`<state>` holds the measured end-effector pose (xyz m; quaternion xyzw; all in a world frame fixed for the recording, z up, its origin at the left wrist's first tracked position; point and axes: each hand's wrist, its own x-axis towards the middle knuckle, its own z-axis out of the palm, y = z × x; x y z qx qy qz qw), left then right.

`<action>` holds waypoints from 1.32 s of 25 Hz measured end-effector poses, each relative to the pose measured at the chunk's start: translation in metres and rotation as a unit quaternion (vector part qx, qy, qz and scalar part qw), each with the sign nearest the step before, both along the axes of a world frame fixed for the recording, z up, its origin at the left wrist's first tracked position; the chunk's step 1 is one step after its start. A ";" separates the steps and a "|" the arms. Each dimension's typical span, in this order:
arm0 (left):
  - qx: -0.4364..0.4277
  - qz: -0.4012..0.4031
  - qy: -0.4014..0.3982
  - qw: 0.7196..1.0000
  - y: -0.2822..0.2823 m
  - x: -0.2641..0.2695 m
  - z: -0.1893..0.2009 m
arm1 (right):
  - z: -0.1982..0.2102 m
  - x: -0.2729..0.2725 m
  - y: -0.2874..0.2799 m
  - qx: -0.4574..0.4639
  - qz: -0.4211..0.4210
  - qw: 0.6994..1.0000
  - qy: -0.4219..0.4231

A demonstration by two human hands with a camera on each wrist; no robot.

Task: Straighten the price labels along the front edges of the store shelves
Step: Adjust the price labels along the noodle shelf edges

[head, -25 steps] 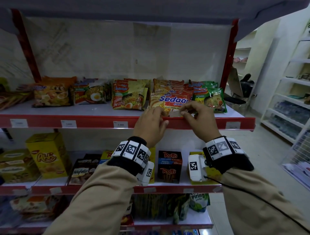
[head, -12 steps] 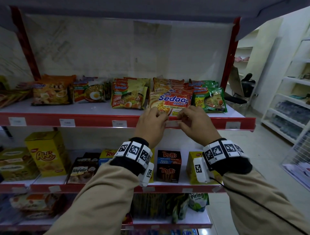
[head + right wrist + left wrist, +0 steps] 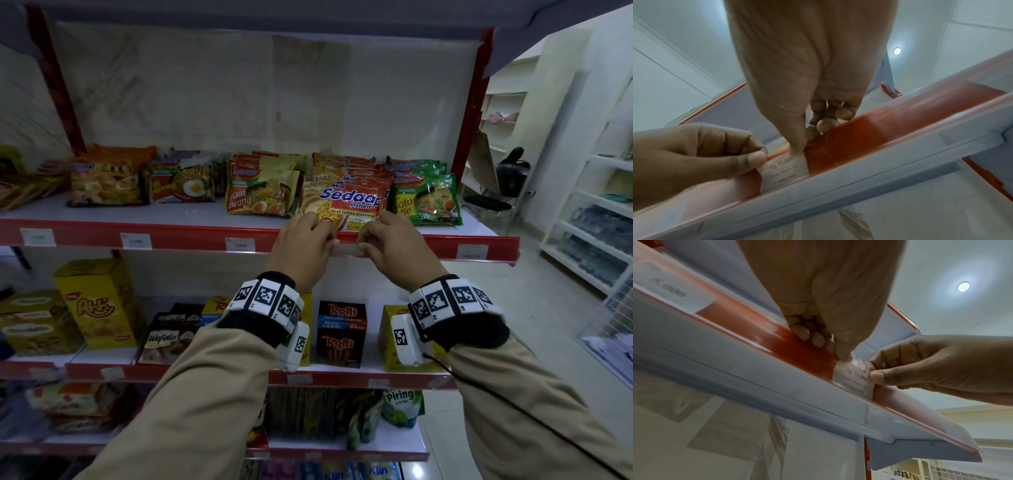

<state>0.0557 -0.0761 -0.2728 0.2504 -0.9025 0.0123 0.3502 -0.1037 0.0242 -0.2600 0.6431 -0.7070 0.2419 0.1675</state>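
Note:
A white price label (image 3: 347, 249) reading "Rp 11.000" sits in the red front rail (image 3: 188, 238) of the noodle shelf, between my two hands. In the left wrist view my left hand (image 3: 836, 352) pinches the label (image 3: 854, 381) at its upper left corner, thumb in front and fingers curled over the rail's top edge. My right hand (image 3: 804, 141) pinches the label (image 3: 785, 170) at its right edge in the same way. From the head camera the left hand (image 3: 329, 241) and right hand (image 3: 363, 246) hide the label's two ends.
Other labels (image 3: 136, 241) (image 3: 240, 245) (image 3: 472, 251) sit along the same rail. Instant noodle packs (image 3: 349, 202) stand just behind my hands. Snack boxes (image 3: 340, 332) fill the shelf below. An aisle with white shelving (image 3: 596, 240) and a chair (image 3: 493, 202) lies to the right.
Both hands have brought the label down from the shelf's top edge into the red rail, where it now lies flat and level. The hands have stayed close together.

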 end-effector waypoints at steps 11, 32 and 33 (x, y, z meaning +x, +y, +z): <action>-0.045 -0.003 0.003 0.999 0.001 0.007 0.007 | -0.012 -0.001 0.006 -0.099 0.006 0.995 -0.016; -0.130 -0.054 -0.074 0.987 0.071 -0.108 0.001 | -0.005 -0.114 0.091 -0.064 -0.122 0.990 -0.008; -0.133 -0.056 -0.069 0.987 0.078 -0.115 -0.002 | -0.005 -0.118 0.093 -0.065 -0.117 0.991 -0.004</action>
